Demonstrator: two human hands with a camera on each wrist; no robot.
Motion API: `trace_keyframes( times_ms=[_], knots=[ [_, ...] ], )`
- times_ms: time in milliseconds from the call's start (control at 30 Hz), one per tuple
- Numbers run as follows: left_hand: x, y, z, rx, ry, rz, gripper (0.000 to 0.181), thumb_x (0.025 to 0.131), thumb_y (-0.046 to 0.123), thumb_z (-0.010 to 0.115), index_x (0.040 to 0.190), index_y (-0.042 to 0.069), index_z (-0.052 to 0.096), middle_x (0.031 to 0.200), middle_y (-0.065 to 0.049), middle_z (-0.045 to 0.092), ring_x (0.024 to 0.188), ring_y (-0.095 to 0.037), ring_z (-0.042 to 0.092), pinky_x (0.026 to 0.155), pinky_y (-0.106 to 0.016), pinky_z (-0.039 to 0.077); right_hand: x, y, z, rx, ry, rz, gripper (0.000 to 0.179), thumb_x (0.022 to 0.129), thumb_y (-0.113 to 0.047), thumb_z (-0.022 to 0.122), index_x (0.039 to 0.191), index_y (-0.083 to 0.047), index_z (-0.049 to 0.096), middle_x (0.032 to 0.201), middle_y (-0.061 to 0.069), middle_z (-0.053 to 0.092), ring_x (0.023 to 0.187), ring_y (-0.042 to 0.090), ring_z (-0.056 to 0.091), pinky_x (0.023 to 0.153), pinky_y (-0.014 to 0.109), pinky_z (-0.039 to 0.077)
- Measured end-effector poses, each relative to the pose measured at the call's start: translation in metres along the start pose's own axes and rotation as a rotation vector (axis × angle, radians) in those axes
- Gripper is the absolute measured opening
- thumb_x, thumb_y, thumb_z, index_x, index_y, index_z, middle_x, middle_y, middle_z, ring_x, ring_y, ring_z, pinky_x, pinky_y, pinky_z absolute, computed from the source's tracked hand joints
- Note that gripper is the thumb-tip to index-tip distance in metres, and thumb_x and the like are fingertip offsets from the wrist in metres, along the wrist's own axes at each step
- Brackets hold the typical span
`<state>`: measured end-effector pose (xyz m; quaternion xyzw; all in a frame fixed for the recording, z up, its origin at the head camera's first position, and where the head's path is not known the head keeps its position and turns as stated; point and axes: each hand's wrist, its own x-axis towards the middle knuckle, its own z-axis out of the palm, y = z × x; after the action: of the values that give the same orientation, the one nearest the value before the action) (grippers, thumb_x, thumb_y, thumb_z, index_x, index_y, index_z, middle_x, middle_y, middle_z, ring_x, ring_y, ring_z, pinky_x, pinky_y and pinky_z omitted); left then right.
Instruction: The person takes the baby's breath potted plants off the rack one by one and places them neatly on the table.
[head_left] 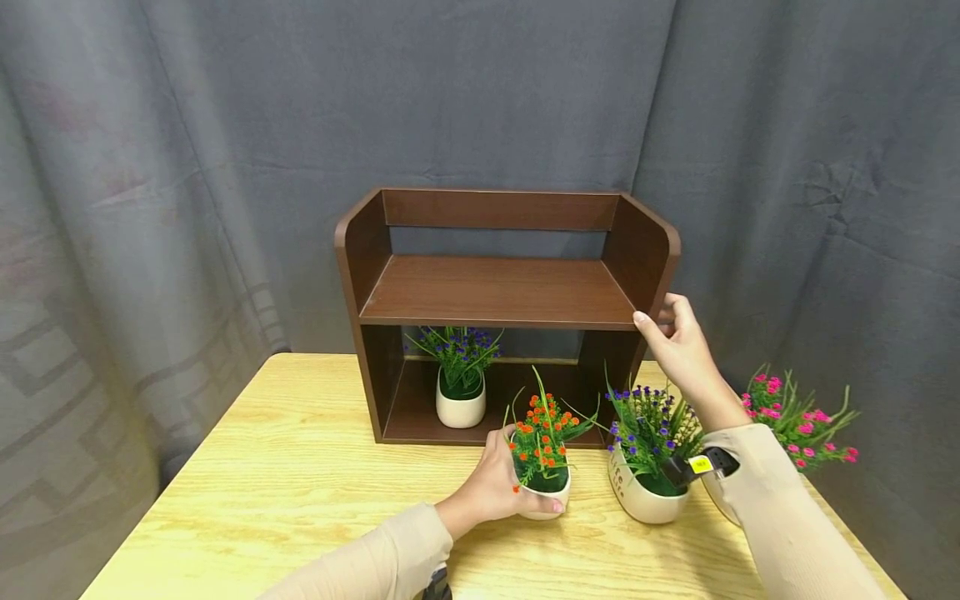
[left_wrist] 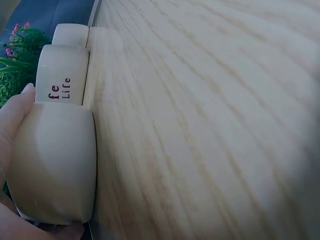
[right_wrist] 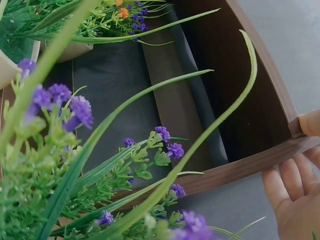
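Observation:
My left hand grips the white pot of an artificial plant with orange flowers, just in front of the brown wooden shelf. In the left wrist view, fingers and thumb wrap this pot, whose base is at the tabletop. My right hand holds the shelf's right side panel, thumb on the front edge and fingers round its outer face. The right wrist view also shows that hand at the panel's edge. On the lower shelf level, toward the left, stands a purple-flowered potted plant.
Another purple-flowered plant, in a lettered white pot, stands under my right forearm. Behind that sleeve is a pink-flowered plant, partly hidden. The light wooden table carries everything, and a grey curtain hangs behind.

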<state>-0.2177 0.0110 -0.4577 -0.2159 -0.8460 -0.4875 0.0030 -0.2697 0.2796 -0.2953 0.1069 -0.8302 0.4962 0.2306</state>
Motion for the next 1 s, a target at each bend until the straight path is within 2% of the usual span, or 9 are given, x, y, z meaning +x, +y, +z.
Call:
trace_keyframes(
  times_ms=[267, 433, 500, 700, 833, 1000],
  knots=[
    [0.000, -0.002, -0.002, 0.020, -0.019, -0.010, 0.128, 0.055, 0.045, 0.098, 0.152, 0.002, 0.027, 0.144, -0.013, 0.034, 0.128, -0.026, 0.039, 0.106, -0.050, 0.038, 0.000, 0.000, 0.000, -0.012, 0.001, 0.006, 0.051, 0.104, -0.027, 0.055, 0.141, 0.002, 0.037, 0.118, 0.019, 0.051, 0.088, 0.007, 0.051, 0.068, 0.022, 0.043],
    [0.001, -0.003, -0.006, 0.052, -0.044, 0.036, 0.116, 0.057, 0.048, 0.097, 0.151, 0.016, 0.038, 0.153, -0.011, 0.033, 0.133, -0.024, 0.032, 0.106, -0.051, 0.037, -0.001, 0.000, 0.000, -0.006, 0.003, 0.007, 0.051, 0.104, -0.026, 0.055, 0.141, 0.002, 0.037, 0.118, 0.018, 0.051, 0.088, 0.007, 0.050, 0.067, 0.022, 0.042],
    [0.001, -0.002, -0.008, 0.053, -0.044, 0.050, 0.115, 0.056, 0.048, 0.097, 0.150, 0.017, 0.039, 0.151, -0.010, 0.036, 0.132, -0.022, 0.033, 0.105, -0.050, 0.038, -0.001, 0.001, 0.000, 0.000, 0.005, 0.003, 0.051, 0.104, -0.026, 0.056, 0.141, 0.002, 0.037, 0.118, 0.018, 0.051, 0.087, 0.006, 0.050, 0.067, 0.022, 0.042],
    [-0.002, 0.001, -0.014, 0.034, -0.038, 0.008, 0.126, 0.057, 0.047, 0.097, 0.152, 0.001, 0.030, 0.144, -0.014, 0.038, 0.130, -0.026, 0.039, 0.105, -0.051, 0.038, 0.000, 0.002, 0.001, 0.013, 0.009, -0.005, 0.050, 0.104, -0.027, 0.055, 0.140, 0.003, 0.037, 0.115, 0.013, 0.051, 0.088, 0.008, 0.052, 0.067, 0.022, 0.043],
    [-0.004, -0.001, -0.018, 0.025, -0.041, -0.011, 0.127, 0.057, 0.047, 0.097, 0.153, 0.000, 0.028, 0.144, -0.015, 0.037, 0.131, -0.033, 0.041, 0.106, -0.055, 0.037, 0.000, 0.002, 0.001, 0.015, 0.013, 0.010, 0.050, 0.104, -0.026, 0.056, 0.141, 0.002, 0.037, 0.116, 0.014, 0.051, 0.088, 0.006, 0.051, 0.068, 0.022, 0.043],
    [-0.007, -0.003, -0.025, 0.033, -0.063, -0.032, 0.128, 0.058, 0.052, 0.095, 0.155, 0.003, 0.027, 0.145, -0.014, 0.037, 0.134, -0.034, 0.041, 0.107, -0.054, 0.037, 0.000, 0.002, 0.000, -0.006, 0.011, 0.023, 0.051, 0.104, -0.025, 0.056, 0.143, 0.001, 0.037, 0.120, 0.017, 0.049, 0.088, 0.005, 0.049, 0.067, 0.022, 0.042]
  ],
)
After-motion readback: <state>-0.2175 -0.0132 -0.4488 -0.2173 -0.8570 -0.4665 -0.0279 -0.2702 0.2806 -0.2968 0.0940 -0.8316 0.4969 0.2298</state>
